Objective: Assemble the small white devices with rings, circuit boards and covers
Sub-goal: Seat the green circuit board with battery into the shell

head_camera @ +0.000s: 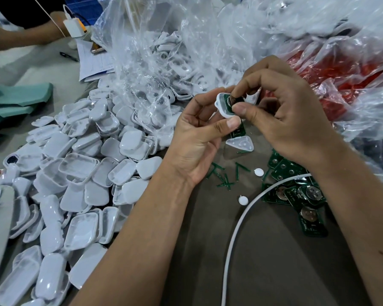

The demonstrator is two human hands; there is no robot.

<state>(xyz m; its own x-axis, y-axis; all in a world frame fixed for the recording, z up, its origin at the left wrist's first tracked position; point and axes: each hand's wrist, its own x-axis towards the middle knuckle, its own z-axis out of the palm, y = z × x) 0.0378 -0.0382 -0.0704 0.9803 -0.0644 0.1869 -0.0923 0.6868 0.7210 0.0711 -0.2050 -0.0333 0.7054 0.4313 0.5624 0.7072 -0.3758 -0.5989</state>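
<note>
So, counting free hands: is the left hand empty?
No, the left hand grips a white shell with a green board inside, and the right hand pinches it too.

Your hands meet above the middle of the tabletop (274,261), the left hand (197,138) and right hand (283,120) together holding a device shell (222,104). A heap of covers (75,184) spreads to your left; circuit boards (296,191) lie to your right, under your forearm. Plastic bags (186,40) of parts pile up behind, and a cable (237,228) runs across the front.
</note>
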